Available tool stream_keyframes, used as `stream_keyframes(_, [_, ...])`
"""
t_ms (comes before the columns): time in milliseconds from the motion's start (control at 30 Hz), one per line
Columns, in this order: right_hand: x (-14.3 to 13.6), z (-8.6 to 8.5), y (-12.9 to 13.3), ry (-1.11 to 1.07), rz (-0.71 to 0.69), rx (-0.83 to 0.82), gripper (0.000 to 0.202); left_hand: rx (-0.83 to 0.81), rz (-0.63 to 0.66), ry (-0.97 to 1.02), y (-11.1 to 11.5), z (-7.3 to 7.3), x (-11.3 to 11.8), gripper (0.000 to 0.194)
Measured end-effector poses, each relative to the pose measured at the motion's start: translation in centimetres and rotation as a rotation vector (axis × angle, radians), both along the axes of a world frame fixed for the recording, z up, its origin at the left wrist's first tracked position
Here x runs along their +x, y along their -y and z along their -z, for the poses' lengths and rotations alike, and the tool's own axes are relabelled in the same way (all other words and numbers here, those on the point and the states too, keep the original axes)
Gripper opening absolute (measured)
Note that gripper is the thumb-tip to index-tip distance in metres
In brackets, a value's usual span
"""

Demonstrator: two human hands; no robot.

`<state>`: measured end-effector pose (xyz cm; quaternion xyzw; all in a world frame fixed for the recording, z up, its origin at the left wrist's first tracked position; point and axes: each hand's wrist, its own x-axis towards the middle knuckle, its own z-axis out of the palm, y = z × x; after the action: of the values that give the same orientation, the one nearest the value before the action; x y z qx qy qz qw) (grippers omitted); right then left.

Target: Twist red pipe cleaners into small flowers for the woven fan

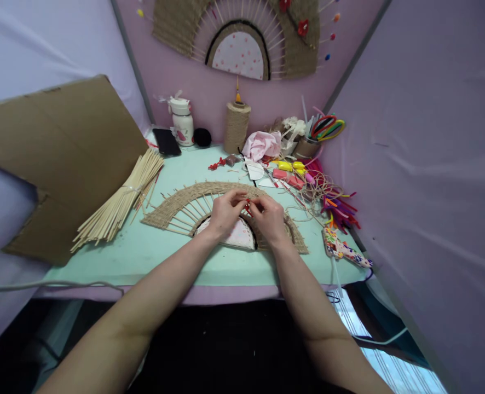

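Above the woven fan (195, 192) lying on the table (230, 269), I see the left hand (227, 211) and right hand (269, 216) nearly meet, fingertips of both pinching a small red piece (248, 207); a twine spool (236, 128) stands behind.

This is a cloth-walled craft booth (423, 109). A twine spool (237, 128), bundled sticks (119, 200) and a glue gun (343, 250) share the counter (115, 268); a woven fan (302, 60) hangs behind.
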<state>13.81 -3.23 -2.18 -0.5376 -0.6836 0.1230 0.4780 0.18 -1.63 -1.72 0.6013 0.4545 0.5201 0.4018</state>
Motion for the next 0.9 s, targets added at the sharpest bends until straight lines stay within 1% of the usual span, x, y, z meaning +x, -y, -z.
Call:
stream_keyframes(67, [0.0, -0.1, -0.1, -0.108, 0.006, -0.029, 0.020, -0.039, 0.010, 0.078, -0.2, -0.1, 0.0, 0.027])
stream_keyframes(167, [0.1, -0.3, -0.4, -0.395, 0.036, -0.136, 0.024, -0.154, 0.062, 0.245, -0.5, -0.1, -0.1, 0.035])
stream_keyframes(200, [0.2, -0.4, -0.5, -0.469, 0.034, -0.173, 0.025, -0.185, 0.080, 0.266, -0.6, 0.0, -0.1, 0.037])
stream_keyframes(267, [0.3, -0.5, -0.7, -0.543, 0.014, -0.234, 0.027, -0.213, 0.111, 0.223, -0.7, 0.2, -0.1, 0.037])
stream_keyframes(367, [0.4, -0.5, -0.8, -0.552, -0.019, -0.286, 0.029, -0.214, 0.167, 0.130, -0.8, 0.6, -0.1, 0.028])
stream_keyframes(500, [0.4, -0.1, -1.0, -0.618, -0.111, -0.321, 0.033, -0.208, 0.188, 0.165, -1.0, 0.6, -0.1, 0.018])
stream_keyframes(567, [0.4, -0.1, -1.2, -0.709, -0.165, -0.319, 0.036, -0.238, 0.180, 0.226, -1.0, 0.3, -0.2, 0.021])
stream_keyframes(633, [0.3, -0.2, -1.2, -0.768, -0.183, -0.308, 0.039, -0.274, 0.166, 0.302, -0.9, -0.2, -0.3, 0.026])
stream_keyframes(733, [0.1, -0.5, -1.0, -0.711, -0.175, -0.292, 0.034, -0.312, 0.163, 0.407, -0.7, -0.8, -0.3, 0.034])
stream_keyframes(800, [0.0, -0.6, -0.9, -0.658, -0.196, -0.266, 0.030, -0.338, 0.176, 0.455, -0.6, -1.1, -0.2, 0.039])
stream_keyframes(900, [-0.2, -0.4, -0.8, -0.616, -0.221, -0.231, 0.030, -0.362, 0.215, 0.468, -0.4, -1.2, -0.2, 0.037])
